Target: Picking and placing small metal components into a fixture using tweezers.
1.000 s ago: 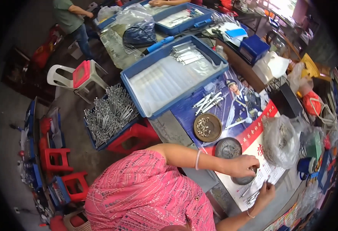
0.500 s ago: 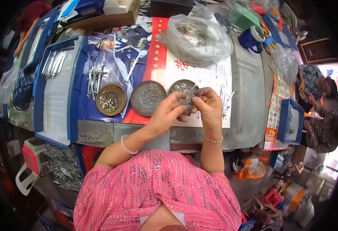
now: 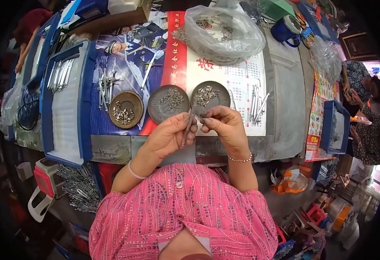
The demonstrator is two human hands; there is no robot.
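My left hand [image 3: 168, 133] is closed on a slim grey metal piece [image 3: 187, 131] that stands tilted between thumb and fingers. Just to its right, my right hand [image 3: 230, 128] pinches its thumb and forefinger together; whatever sits between those tips is too small to make out. Both hands hover over the table's near edge, fingertips a small gap apart. Beyond them are three round dishes: a brown one [image 3: 138, 107] at left, a grey middle one [image 3: 157, 112] and a dark right one [image 3: 225, 96]. Each contains small shiny metal parts.
Loose metal strips [image 3: 107, 86] lie left of the dishes, more strips [image 3: 257, 104] at right. A clear plastic bag [image 3: 242, 45] of parts sits behind. A blue tray [image 3: 86, 108] stands left, a blue mug [image 3: 283, 29] far right. Other people are beyond the right side.
My hands have drawn left and toward me, and their fingertips have come apart. The right dish, partly covered before, now shows more fully. The whole view has shifted slightly.
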